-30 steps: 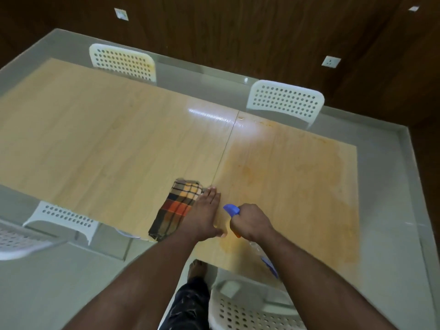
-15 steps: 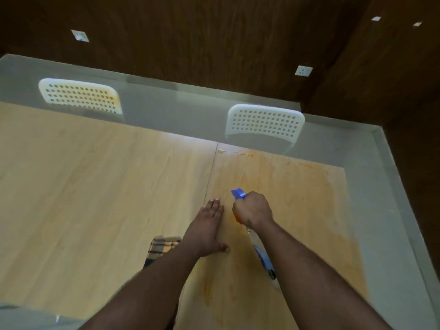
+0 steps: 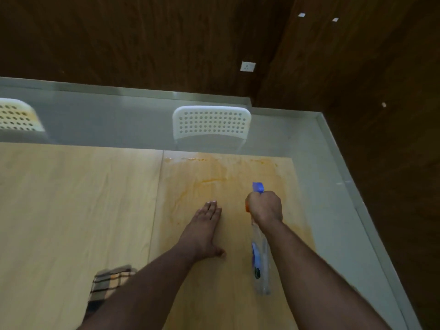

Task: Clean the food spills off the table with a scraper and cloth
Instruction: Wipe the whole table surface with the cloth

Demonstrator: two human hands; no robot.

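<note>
Centrally, the right hand (image 3: pixel 264 207) is clenched round a spray bottle (image 3: pixel 260 258), blue nozzle pointed away, clear body hanging below the wrist above the table (image 3: pixel 71 198). Just left, the left hand (image 3: pixel 204 231) is laid flat on the wood, fingers straight, nothing held. Orange stains (image 3: pixel 212 181) are spread beyond both hands. A checked cloth (image 3: pixel 108 285) is lying behind the left forearm, near the front edge. A white chair (image 3: pixel 211 126) is set at the far side.

Right hand (image 3: pixel 264 207) grips spray bottle (image 3: pixel 260 263); left hand (image 3: pixel 204 231) flat on stained table (image 3: pixel 71 210).
</note>
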